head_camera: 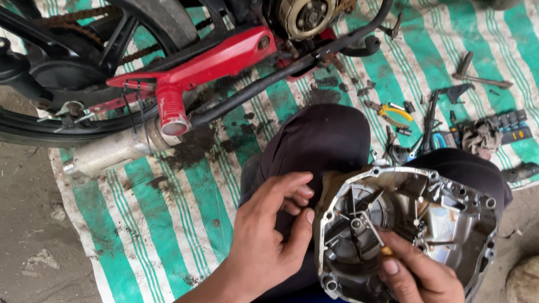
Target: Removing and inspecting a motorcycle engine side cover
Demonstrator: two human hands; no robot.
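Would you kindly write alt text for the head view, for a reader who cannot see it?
Two bare hands, left hand and right hand, hold a grey metal engine cover over the person's lap. Beyond lie a green-striped tarp, scattered tools and a motorcycle's red swingarm.

open tarp left, scattered tools right

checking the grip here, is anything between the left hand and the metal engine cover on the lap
Nothing visible. The left hand lies right at the left rim of the engine cover, its thumb tip against the edge, with no tool or rag between them. The right hand already holds the cover's lower edge from below.
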